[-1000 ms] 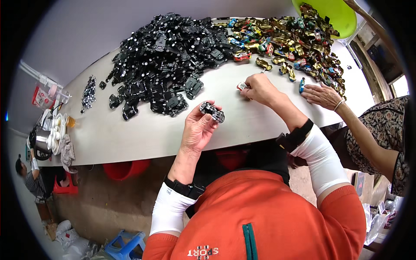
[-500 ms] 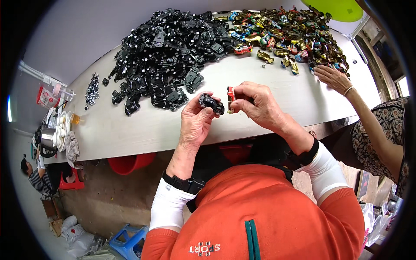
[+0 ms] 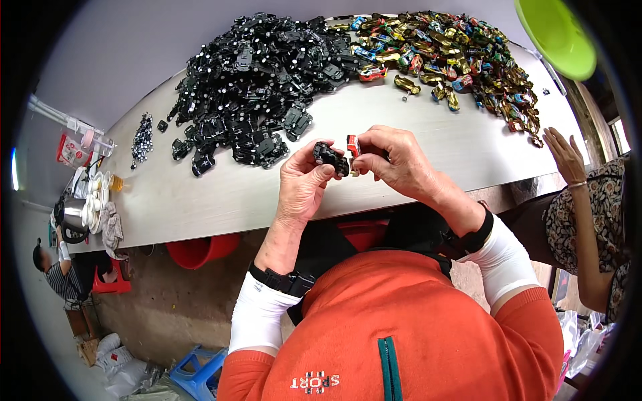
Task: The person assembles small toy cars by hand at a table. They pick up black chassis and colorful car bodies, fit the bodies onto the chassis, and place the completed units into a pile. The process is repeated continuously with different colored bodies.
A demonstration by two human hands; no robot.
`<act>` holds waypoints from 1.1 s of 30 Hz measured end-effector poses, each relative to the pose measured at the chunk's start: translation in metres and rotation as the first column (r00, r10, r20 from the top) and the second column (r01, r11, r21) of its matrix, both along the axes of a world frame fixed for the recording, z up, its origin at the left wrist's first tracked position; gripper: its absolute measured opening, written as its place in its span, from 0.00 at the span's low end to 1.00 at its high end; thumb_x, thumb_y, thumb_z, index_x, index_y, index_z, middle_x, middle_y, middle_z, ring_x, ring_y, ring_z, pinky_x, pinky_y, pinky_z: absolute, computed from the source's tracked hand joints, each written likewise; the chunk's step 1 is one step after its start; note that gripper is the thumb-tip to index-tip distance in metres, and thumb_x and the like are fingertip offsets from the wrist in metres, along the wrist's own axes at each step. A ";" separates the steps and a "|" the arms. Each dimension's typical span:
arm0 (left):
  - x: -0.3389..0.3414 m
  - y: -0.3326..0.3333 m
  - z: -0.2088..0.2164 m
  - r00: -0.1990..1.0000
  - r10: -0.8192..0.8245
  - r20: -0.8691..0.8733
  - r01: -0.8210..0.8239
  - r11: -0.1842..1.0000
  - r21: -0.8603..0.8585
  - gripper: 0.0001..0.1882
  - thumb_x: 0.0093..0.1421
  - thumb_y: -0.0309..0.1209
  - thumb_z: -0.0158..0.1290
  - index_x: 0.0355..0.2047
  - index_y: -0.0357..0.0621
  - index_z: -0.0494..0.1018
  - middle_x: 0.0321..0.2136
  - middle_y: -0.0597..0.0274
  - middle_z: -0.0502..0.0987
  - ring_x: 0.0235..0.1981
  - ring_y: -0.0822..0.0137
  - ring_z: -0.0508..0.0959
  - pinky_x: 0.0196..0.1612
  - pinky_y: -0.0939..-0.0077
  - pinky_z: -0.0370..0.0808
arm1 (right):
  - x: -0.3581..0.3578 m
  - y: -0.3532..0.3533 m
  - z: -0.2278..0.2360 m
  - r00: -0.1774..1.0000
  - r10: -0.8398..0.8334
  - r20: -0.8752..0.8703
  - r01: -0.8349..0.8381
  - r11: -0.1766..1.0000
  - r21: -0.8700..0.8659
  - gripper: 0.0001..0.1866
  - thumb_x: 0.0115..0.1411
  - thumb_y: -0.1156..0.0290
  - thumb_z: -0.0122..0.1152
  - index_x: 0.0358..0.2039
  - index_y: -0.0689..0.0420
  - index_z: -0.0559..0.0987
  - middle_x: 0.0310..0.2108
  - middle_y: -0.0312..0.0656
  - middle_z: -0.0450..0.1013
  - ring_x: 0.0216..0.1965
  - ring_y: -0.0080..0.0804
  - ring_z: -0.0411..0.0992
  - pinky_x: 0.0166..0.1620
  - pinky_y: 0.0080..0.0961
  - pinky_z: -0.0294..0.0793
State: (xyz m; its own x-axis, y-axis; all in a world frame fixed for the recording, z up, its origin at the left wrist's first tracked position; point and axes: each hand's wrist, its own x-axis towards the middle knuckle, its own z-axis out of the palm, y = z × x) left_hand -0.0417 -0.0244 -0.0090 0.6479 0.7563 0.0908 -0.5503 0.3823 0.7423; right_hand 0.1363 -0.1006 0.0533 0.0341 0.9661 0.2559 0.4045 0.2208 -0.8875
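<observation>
Over the front part of the table, my left hand (image 3: 302, 184) pinches a black toy car chassis (image 3: 330, 159) with small wheels. Close against its right side is a red and gold toy car body shell (image 3: 353, 146), held upright between the thumb and fingers of my right hand (image 3: 396, 159). Whether the two parts touch I cannot tell. Ahead of my left hand lies a big heap of black toy car chassis (image 3: 251, 80). To its right spreads a heap of gold, red and blue car body shells (image 3: 455, 50).
A small pile of shiny little parts (image 3: 142, 140) lies at the table's left. Beyond it are a metal kettle (image 3: 75, 215) and a tray of white cups (image 3: 99, 200). A co-worker's hand (image 3: 566, 155) is at the right edge, below a green basin (image 3: 558, 37). A red tub (image 3: 200, 251) stands under the table.
My right hand has brought the body shell slightly left, closer to the chassis, which has tilted a little. The co-worker's hand has drawn back from the shell heap, and the green basin hangs lower.
</observation>
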 end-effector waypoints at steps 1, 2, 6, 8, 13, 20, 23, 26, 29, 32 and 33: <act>-0.001 0.000 0.000 1.000 0.003 -0.005 -0.003 1.000 0.000 0.22 0.50 0.20 0.59 0.48 0.36 0.70 0.36 0.52 0.78 0.34 0.67 0.79 0.35 0.78 0.78 | 0.000 -0.001 0.001 1.000 -0.002 -0.016 0.002 1.000 -0.008 0.08 0.50 0.77 0.63 0.32 0.65 0.77 0.25 0.44 0.71 0.23 0.29 0.71 0.26 0.26 0.71; -0.001 0.000 0.000 1.000 0.006 -0.010 -0.006 1.000 0.000 0.22 0.50 0.20 0.59 0.48 0.36 0.70 0.36 0.52 0.78 0.34 0.67 0.79 0.35 0.78 0.78 | -0.001 -0.001 0.002 0.999 -0.004 -0.031 0.004 1.000 -0.017 0.08 0.50 0.77 0.63 0.32 0.65 0.77 0.25 0.44 0.71 0.23 0.29 0.71 0.26 0.25 0.71; -0.001 -0.001 0.001 1.000 -0.002 -0.001 0.002 1.000 0.006 0.22 0.50 0.20 0.60 0.47 0.36 0.71 0.36 0.53 0.78 0.34 0.68 0.79 0.34 0.78 0.78 | -0.001 0.000 0.001 1.000 0.015 -0.008 -0.015 1.000 -0.024 0.08 0.51 0.78 0.62 0.32 0.66 0.77 0.26 0.43 0.71 0.23 0.27 0.72 0.25 0.23 0.72; -0.001 -0.002 0.001 1.000 0.001 0.001 -0.001 1.000 0.004 0.22 0.50 0.20 0.60 0.47 0.36 0.71 0.36 0.54 0.79 0.34 0.68 0.79 0.34 0.78 0.77 | -0.001 0.001 -0.002 0.999 0.039 0.005 -0.039 0.999 -0.025 0.07 0.53 0.80 0.61 0.34 0.66 0.76 0.28 0.41 0.72 0.25 0.24 0.73 0.25 0.19 0.74; 0.002 -0.004 0.005 1.000 0.012 0.003 -0.012 1.000 0.004 0.23 0.49 0.20 0.60 0.47 0.36 0.71 0.36 0.56 0.78 0.33 0.68 0.78 0.33 0.77 0.77 | -0.003 0.002 -0.001 0.998 0.010 0.068 -0.015 0.998 0.062 0.07 0.51 0.78 0.62 0.31 0.65 0.77 0.26 0.45 0.71 0.23 0.31 0.73 0.27 0.24 0.73; 0.007 -0.005 0.013 1.000 -0.004 0.000 0.004 0.995 0.098 0.23 0.50 0.23 0.61 0.48 0.33 0.70 0.35 0.56 0.78 0.32 0.68 0.77 0.33 0.77 0.76 | -0.009 -0.003 0.010 0.998 -0.006 0.060 -0.003 0.988 0.155 0.15 0.48 0.80 0.64 0.38 0.62 0.75 0.26 0.46 0.72 0.26 0.38 0.75 0.29 0.29 0.74; 0.008 -0.008 0.019 1.000 -0.007 -0.014 0.009 0.991 0.133 0.22 0.50 0.25 0.61 0.46 0.33 0.72 0.34 0.59 0.77 0.32 0.70 0.77 0.33 0.78 0.75 | -0.008 -0.002 0.009 0.985 -0.017 0.174 -0.035 0.956 0.290 0.20 0.47 0.80 0.65 0.43 0.61 0.74 0.26 0.46 0.72 0.27 0.39 0.75 0.30 0.30 0.74; 0.008 -0.007 0.021 0.999 0.005 -0.035 0.001 0.984 0.181 0.20 0.50 0.26 0.62 0.43 0.33 0.73 0.33 0.62 0.76 0.31 0.70 0.76 0.31 0.80 0.74 | -0.006 -0.004 0.011 0.970 0.009 0.241 -0.077 0.959 0.274 0.20 0.48 0.79 0.64 0.43 0.61 0.74 0.26 0.47 0.72 0.26 0.40 0.75 0.29 0.30 0.74; 0.009 -0.009 0.025 0.998 0.030 -0.053 -0.019 0.981 0.194 0.21 0.50 0.26 0.62 0.44 0.33 0.73 0.33 0.62 0.76 0.30 0.71 0.77 0.30 0.80 0.74 | -0.005 -0.005 0.015 0.957 0.003 0.291 -0.085 0.959 0.270 0.18 0.50 0.80 0.63 0.43 0.61 0.74 0.26 0.47 0.72 0.26 0.41 0.74 0.28 0.30 0.74; 0.011 -0.010 0.028 0.995 0.036 -0.090 -0.015 0.974 0.225 0.20 0.50 0.26 0.62 0.44 0.32 0.73 0.32 0.63 0.75 0.29 0.71 0.77 0.28 0.81 0.74 | -0.006 -0.008 0.022 0.961 0.035 0.273 -0.094 0.974 0.206 0.15 0.52 0.79 0.60 0.42 0.63 0.74 0.26 0.48 0.72 0.25 0.42 0.73 0.27 0.31 0.73; 0.012 -0.011 0.029 0.994 0.036 -0.105 -0.011 0.973 0.231 0.20 0.50 0.26 0.62 0.43 0.32 0.73 0.31 0.63 0.75 0.29 0.71 0.77 0.28 0.81 0.75 | -0.007 -0.009 0.023 0.967 0.053 0.250 -0.099 0.980 0.174 0.14 0.53 0.79 0.59 0.41 0.63 0.74 0.26 0.49 0.72 0.25 0.43 0.73 0.27 0.31 0.73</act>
State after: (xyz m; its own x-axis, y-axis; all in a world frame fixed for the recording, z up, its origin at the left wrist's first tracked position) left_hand -0.0300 -0.0350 0.0196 0.6455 0.7386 0.1944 -0.4689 0.1823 0.8642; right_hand 0.1298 -0.1098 0.0765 -0.1230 0.8990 0.4203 0.5785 0.4090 -0.7057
